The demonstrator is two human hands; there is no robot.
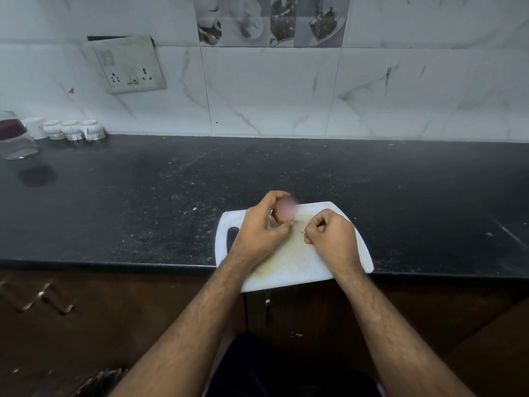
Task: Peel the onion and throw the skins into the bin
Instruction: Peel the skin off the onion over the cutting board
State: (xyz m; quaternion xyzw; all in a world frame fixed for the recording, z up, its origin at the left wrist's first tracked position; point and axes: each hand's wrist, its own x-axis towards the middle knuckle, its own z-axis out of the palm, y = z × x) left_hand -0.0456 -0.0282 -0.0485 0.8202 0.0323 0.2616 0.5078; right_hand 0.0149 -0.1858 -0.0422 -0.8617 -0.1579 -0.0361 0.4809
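A pinkish onion (284, 211), blurred, sits in my left hand (264, 226), which is closed around it above the far part of a white cutting board (289, 267). My right hand (329, 232) is just to the right of the onion, fingers curled shut over the board; whether it pinches a bit of skin is too small to tell. A few tiny skin flecks lie on the board between the hands. No bin is recognisable for certain.
The board overhangs the front edge of a black stone counter (143, 196). At the far left stand a glass jar (15, 137) and several upturned white cups (73, 129). A socket plate (128, 65) hangs on the tiled wall. Brown cabinet doors (86, 310) are below.
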